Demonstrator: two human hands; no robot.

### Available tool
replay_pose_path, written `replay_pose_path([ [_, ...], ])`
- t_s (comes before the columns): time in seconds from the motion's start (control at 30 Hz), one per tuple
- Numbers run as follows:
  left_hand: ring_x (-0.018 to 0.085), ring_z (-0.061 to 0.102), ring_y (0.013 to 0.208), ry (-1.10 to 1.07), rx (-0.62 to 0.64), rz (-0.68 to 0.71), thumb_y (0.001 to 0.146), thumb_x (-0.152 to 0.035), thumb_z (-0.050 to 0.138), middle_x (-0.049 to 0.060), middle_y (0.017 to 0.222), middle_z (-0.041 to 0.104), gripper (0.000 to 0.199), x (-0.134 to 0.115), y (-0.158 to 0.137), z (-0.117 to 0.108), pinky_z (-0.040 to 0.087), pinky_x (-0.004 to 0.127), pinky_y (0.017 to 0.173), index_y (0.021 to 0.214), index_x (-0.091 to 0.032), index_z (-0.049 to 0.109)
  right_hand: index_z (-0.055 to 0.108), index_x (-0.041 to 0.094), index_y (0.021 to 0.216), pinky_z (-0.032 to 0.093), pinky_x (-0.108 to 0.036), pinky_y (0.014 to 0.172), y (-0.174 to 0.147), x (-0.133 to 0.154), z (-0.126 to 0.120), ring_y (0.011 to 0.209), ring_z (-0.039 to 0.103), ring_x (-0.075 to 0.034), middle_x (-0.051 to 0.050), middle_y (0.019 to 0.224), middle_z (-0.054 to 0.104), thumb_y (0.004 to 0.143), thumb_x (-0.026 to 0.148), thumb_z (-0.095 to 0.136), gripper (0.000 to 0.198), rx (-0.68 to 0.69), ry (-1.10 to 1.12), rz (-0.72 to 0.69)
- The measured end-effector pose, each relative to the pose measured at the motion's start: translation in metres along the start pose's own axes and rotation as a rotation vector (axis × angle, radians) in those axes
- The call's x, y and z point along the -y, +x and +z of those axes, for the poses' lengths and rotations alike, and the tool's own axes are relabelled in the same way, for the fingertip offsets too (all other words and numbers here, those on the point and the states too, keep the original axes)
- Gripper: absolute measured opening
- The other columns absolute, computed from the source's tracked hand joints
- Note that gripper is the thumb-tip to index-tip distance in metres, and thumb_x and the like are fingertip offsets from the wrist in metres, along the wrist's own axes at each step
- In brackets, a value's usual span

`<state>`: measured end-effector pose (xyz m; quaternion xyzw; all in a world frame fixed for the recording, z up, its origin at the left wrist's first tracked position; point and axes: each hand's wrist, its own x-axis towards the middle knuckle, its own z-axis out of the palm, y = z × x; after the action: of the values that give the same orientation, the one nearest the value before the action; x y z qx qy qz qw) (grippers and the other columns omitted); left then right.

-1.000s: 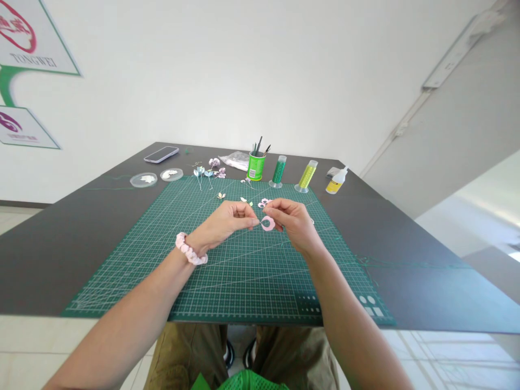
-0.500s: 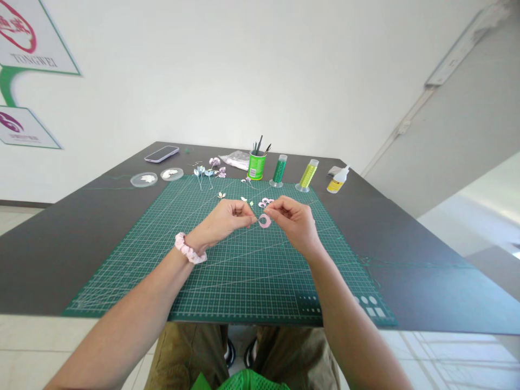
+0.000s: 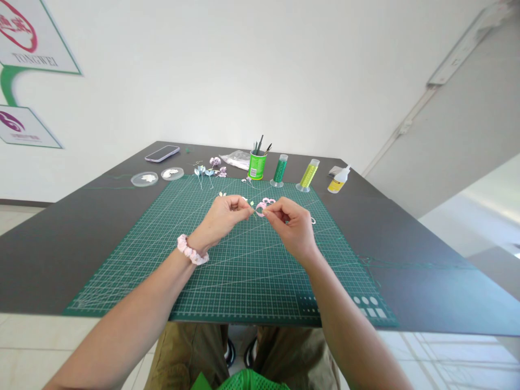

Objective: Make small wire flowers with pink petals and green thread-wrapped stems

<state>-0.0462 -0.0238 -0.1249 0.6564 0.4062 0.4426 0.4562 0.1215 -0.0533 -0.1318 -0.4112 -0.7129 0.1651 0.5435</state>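
Note:
Over the green cutting mat point(image 3: 227, 271), my right hand point(image 3: 290, 222) pinches a small pink ring-shaped piece point(image 3: 259, 210) between thumb and forefinger. My left hand point(image 3: 227, 214), closed in a pinch, is just left of that piece. A thin strand seems to run from its fingertips to the ring; whether it is wire or thread I cannot tell. Just behind the fingers lie more pink looped pieces point(image 3: 268, 201) and a tiny light-green piece point(image 3: 252, 203). Part of a cream petal piece point(image 3: 222, 194) shows beyond my left hand. A pale ring point(image 3: 312, 221) lies right of my right hand.
Behind the mat stand a green can of tools point(image 3: 257, 165), a dark green spool point(image 3: 280, 170), a yellow-green spool point(image 3: 309, 175) and a glue bottle point(image 3: 339, 180). Blue flowers on stems point(image 3: 203, 172), shallow dishes point(image 3: 144, 179) and a phone point(image 3: 162, 154) are at the back left.
Both hands have moved slightly up and away, carrying the pink ring with them. The ring is now more covered by my right fingers. The pale ring beside my right hand has come into view.

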Motion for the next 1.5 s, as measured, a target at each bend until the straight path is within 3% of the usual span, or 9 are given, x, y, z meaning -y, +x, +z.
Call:
replay_pose_path([
  [0.33,0.010,0.050,0.059,-0.134,-0.154,0.065,0.067,-0.027,0.069,-0.003,0.059,0.058,0.016,0.003,0.001,0.006,0.040,0.026,0.061,0.060,-0.016,0.059,0.057,0.019,0.065,0.034,-0.026,0.052,-0.007,0.001,0.015,0.053,0.041,-0.011,0.004,0.058,0.047,0.082,0.019,0.057,0.018,-0.093,-0.006,0.013],
  [0.6,0.010,0.049,0.059,-0.256,-0.204,0.073,0.066,-0.025,0.069,-0.004,0.057,0.057,0.015,0.004,0.001,0.010,0.041,0.027,0.067,0.057,-0.017,0.060,0.058,0.019,0.065,0.034,-0.025,0.051,-0.010,0.000,0.021,0.053,0.041,-0.011,0.003,0.059,0.048,0.082,0.020,0.056,0.017,-0.082,0.039,0.064],
  [1.0,0.010,0.047,0.062,-0.530,-0.025,-0.013,0.065,-0.025,0.072,-0.004,0.054,0.053,0.020,0.002,0.001,0.009,0.037,0.028,0.072,0.054,-0.016,0.058,0.060,0.019,0.066,0.031,-0.026,0.049,-0.007,-0.008,0.023,0.051,0.039,-0.010,0.003,0.056,0.049,0.079,0.027,0.059,0.016,-0.061,0.187,0.217],
  [1.37,0.010,0.045,0.060,-0.481,0.161,-0.054,0.063,-0.025,0.073,-0.004,0.056,0.054,0.017,0.001,-0.002,0.007,0.035,0.028,0.068,0.055,-0.016,0.060,0.059,0.020,0.059,0.027,-0.025,0.045,0.002,-0.011,0.017,0.047,0.034,-0.009,0.005,0.051,0.043,0.071,0.042,0.071,0.028,-0.003,0.390,0.326],
  [1.5,0.010,0.044,0.059,-0.431,0.213,-0.059,0.066,-0.027,0.072,-0.004,0.056,0.054,0.019,0.000,-0.003,0.004,0.035,0.028,0.067,0.056,-0.016,0.060,0.065,0.019,0.065,0.028,-0.025,0.044,0.004,-0.011,0.011,0.048,0.038,-0.009,0.003,0.054,0.051,0.069,0.040,0.073,0.022,0.030,0.402,0.305],
])
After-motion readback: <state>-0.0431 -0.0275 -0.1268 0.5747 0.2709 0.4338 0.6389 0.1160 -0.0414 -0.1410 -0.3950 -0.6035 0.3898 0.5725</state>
